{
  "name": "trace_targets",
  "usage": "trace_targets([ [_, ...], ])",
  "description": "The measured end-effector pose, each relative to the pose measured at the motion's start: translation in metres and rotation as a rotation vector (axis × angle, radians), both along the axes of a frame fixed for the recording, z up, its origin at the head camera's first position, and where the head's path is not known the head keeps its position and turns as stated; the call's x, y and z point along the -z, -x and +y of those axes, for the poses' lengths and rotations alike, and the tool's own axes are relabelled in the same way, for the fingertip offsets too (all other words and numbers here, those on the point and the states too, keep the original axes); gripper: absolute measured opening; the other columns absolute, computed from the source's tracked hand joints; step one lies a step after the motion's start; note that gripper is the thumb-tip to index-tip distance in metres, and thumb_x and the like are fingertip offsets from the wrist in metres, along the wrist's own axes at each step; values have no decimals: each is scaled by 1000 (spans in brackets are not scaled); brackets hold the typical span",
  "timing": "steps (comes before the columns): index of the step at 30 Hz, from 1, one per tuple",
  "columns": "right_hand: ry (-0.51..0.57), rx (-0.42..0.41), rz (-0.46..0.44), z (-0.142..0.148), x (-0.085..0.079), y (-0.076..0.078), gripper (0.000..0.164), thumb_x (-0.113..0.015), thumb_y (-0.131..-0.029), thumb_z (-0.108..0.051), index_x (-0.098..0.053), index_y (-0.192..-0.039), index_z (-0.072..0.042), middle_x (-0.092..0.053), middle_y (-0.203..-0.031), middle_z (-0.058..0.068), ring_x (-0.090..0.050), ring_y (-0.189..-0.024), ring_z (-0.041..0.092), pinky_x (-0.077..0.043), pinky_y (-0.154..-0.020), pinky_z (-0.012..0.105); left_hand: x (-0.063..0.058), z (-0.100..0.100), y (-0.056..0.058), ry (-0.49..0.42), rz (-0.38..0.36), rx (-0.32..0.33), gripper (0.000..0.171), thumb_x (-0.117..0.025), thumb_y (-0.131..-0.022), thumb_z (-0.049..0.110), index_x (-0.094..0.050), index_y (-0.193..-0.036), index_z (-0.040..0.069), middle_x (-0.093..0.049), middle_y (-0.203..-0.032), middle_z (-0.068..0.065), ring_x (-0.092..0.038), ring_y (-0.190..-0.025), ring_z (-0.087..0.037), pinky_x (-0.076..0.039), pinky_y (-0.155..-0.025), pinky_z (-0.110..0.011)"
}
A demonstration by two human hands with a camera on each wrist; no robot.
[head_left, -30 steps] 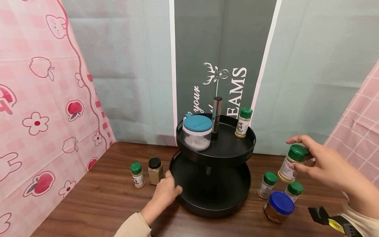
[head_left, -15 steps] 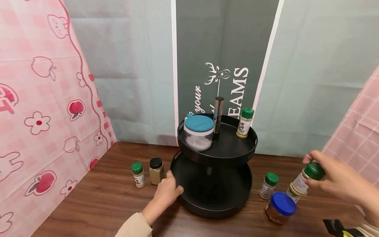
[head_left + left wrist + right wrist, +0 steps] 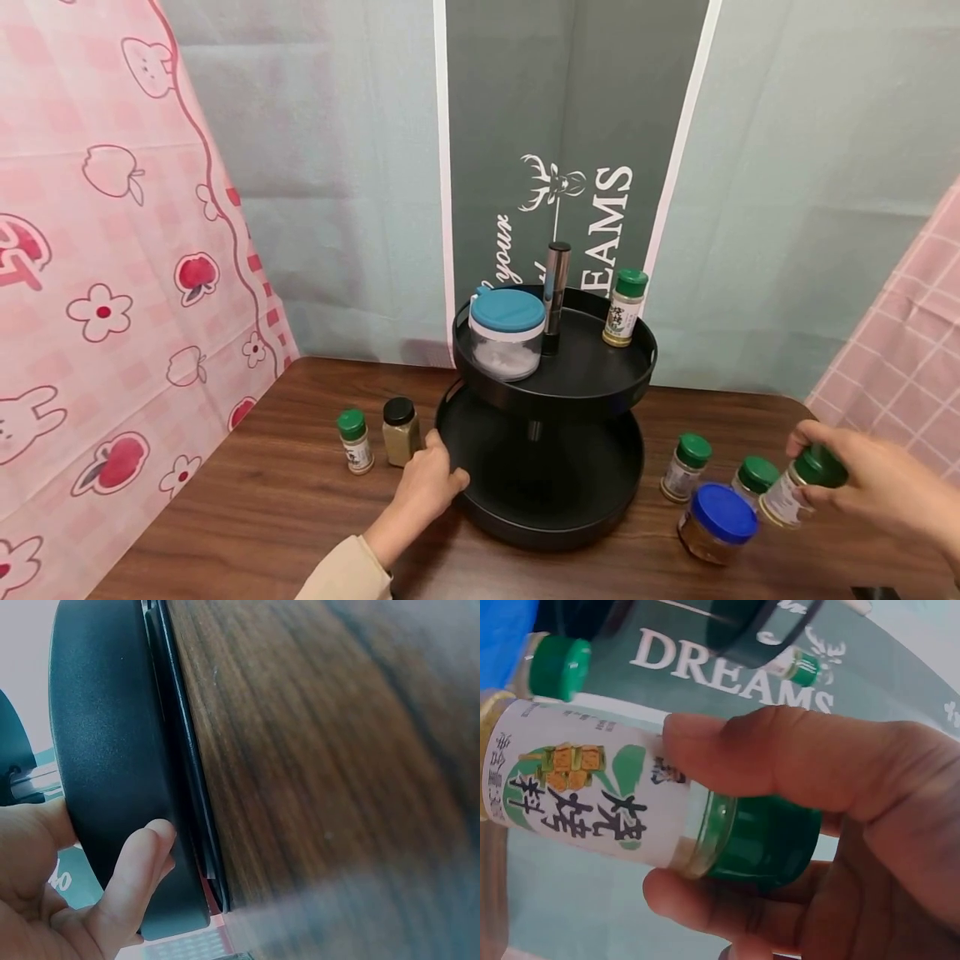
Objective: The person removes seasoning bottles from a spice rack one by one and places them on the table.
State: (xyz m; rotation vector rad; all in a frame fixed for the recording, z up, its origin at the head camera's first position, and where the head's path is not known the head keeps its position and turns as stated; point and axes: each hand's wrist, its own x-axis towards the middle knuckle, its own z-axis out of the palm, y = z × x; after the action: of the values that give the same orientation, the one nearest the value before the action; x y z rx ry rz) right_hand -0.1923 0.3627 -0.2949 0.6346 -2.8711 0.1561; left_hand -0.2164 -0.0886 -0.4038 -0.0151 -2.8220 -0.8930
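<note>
My right hand (image 3: 881, 475) holds a green-capped seasoning jar (image 3: 782, 500) by its cap and neck, at the right end of the jar group. In the right wrist view, thumb and fingers pinch the jar (image 3: 577, 784), whose white label shows skewers and Chinese characters. A black two-tier round tray (image 3: 551, 536) stands mid-table, and my left hand (image 3: 427, 482) grips the left side of its lower tier. The left wrist view has thumb and fingers on either side of the tray wall (image 3: 112, 735). On the upper tier are a blue-lidded clear canister (image 3: 507, 337) and a green-capped jar (image 3: 624, 308).
Beside the held jar stand two green-capped jars (image 3: 684, 469) (image 3: 756, 477) and a blue-lidded tub (image 3: 716, 525). Left of the tray are a small green-capped jar (image 3: 356, 442) and a black-capped jar (image 3: 401, 432). A grey-green curtain (image 3: 360, 208) hangs behind the table.
My right hand has carried its jar rightward and down toward the near side, from behind the other jars to beside them. The left hand keeps its grip on the tray.
</note>
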Motion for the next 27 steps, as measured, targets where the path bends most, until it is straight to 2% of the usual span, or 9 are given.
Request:
trace_targets([
  [3, 2, -9, 31, 6, 8, 0, 41, -82, -54, -15, -53, -83, -16, -55, -71, -5, -43, -57, 3, -41, -48, 36, 0, 1, 0, -1, 0, -1, 68, -67, -66, 13, -36, -118, -17, -60, -72, -26, -54, -57, -27, -47, -51, -43],
  [9, -4, 60, -34, 12, 14, -1, 39, -81, -58, -24, -57, -87, -13, -58, -72, -3, -48, -59, 9, -42, -50, 39, 0, 2, 0, 0, 5, -6, 69, -67, -66, 13, -35, -119, -18, -61, -74, -27, -55, -58, -29, -48, -52, -44],
  [14, 16, 75, -48, 15, 25, 0, 38, -80, -59, -17, -59, -89, -9, -61, -75, 1, -51, -62, 16, -44, -53, 42, -1, 1, -1, 0, -5, -3, 70, -67, -67, 13, -35, -120, -18, -60, -72, -26, -54, -57, -27, -47, -52, -44],
  [20, 26, 97, -86, 25, 36, 2, 37, -78, -60, -11, -61, -92, -7, -64, -81, 4, -53, -63, 16, -46, -54, 44, 1, 1, 0, 1, -12, -2, 69, -66, -67, 14, -35, -120, -17, -60, -70, -24, -52, -55, -26, -46, -50, -43],
  [27, 53, 108, -187, 30, 46, 0, 35, -77, -63, -10, -60, -93, -5, -64, -84, 7, -53, -65, 16, -47, -55, 46, 1, 0, 1, -2, -11, 2, 68, -66, -67, 15, -35, -119, -17, -59, -69, -24, -52, -55, -26, -46, -49, -43],
])
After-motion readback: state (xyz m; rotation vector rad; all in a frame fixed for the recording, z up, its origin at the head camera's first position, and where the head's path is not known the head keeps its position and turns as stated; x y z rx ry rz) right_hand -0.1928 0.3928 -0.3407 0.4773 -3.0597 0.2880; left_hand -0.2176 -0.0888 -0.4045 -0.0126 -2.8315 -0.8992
